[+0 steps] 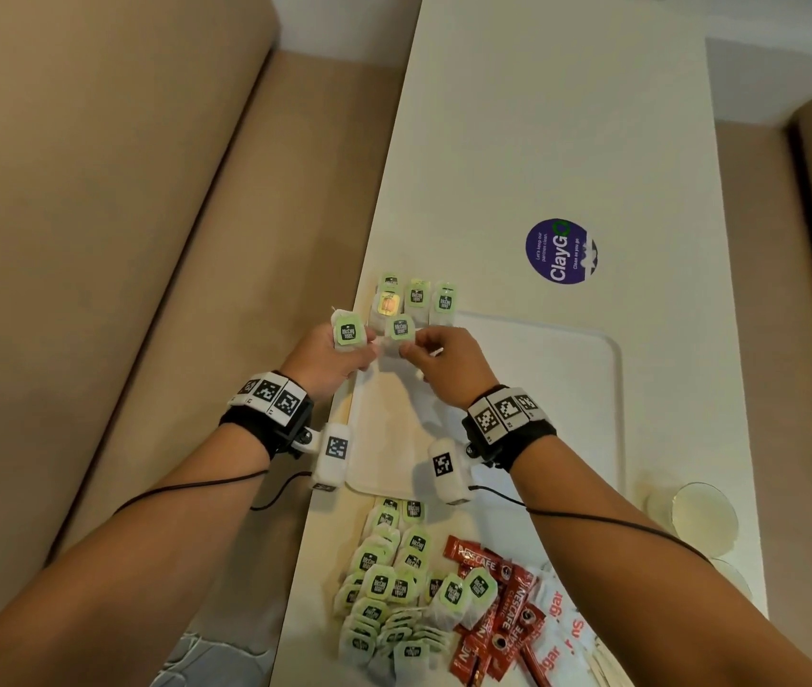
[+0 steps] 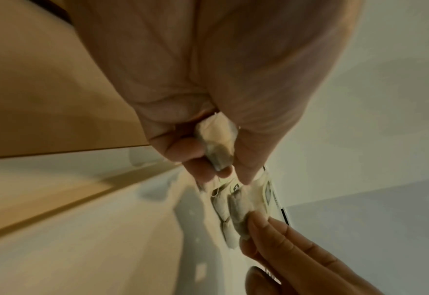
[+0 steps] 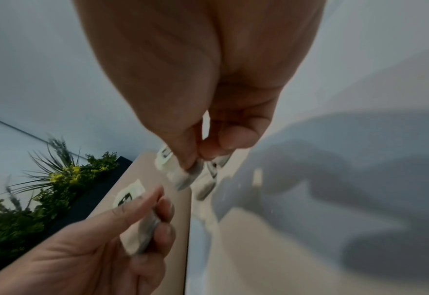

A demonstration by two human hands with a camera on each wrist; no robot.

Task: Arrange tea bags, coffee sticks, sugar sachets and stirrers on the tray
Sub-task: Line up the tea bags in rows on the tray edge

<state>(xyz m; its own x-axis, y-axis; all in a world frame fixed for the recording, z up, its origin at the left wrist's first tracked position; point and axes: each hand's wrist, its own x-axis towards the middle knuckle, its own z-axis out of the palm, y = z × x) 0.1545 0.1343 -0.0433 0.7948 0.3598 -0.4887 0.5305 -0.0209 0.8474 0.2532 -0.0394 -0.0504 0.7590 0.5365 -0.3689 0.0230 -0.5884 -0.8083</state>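
Long white table, and on it the white tray, mostly bare, with plenty of open room across its right and near parts. Only a short row of tea bags sits at the far-left corner, partly over the far rim. It looks like the tea-bag step, early going.

Near the table's front edge waits the big heap of tea bags, with red coffee sticks and white sugar sachets just beside it; stirrers I can't make out for sure.

Now the hands! The left hand hangs right over the table's left edge, fingers curled round one tea bag. The right hand pinches another tea bag between thumb and fingertips, just short of the row.

Next move, I'd judge: lay the right one down beside the row, tag up, inside the rim. Careful on the left, because that bag is over the drop to the beige bench.
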